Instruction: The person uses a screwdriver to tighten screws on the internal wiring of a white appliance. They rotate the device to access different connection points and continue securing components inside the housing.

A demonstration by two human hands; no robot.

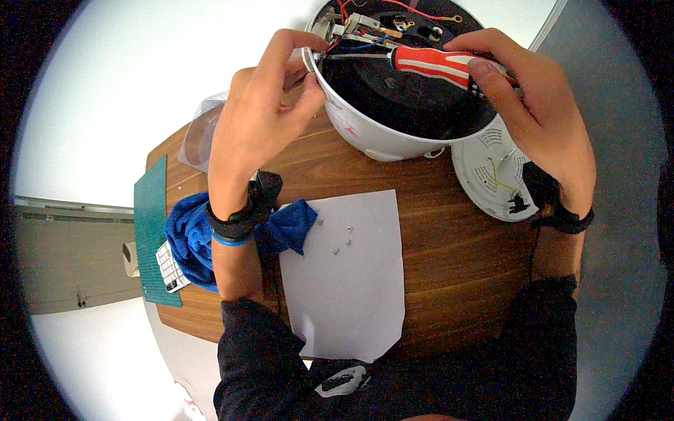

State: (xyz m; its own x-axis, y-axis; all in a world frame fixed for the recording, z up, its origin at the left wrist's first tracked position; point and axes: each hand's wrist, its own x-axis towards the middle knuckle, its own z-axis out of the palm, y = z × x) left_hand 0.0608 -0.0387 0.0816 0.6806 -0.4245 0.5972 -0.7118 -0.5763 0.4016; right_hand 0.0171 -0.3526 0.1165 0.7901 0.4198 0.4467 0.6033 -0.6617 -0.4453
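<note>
At 1 o'clock on the surface (449,259) sits the white shell (379,137), where screwdriver work at its 10 o'clock edge appears to be the step in hand. The left hand (270,105), half curled, pinches that rim; the right hand (537,91) is wrapped round the red-and-white screwdriver (430,63), its shaft pointing toward 9 o'clock. Whether the tip is seated is unclear; the next move likely calls for a steady rim and an aligned shaft.

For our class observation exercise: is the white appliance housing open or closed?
Open: the white appliance housing exposes its wiring, and a round cover lies on the table.
</note>
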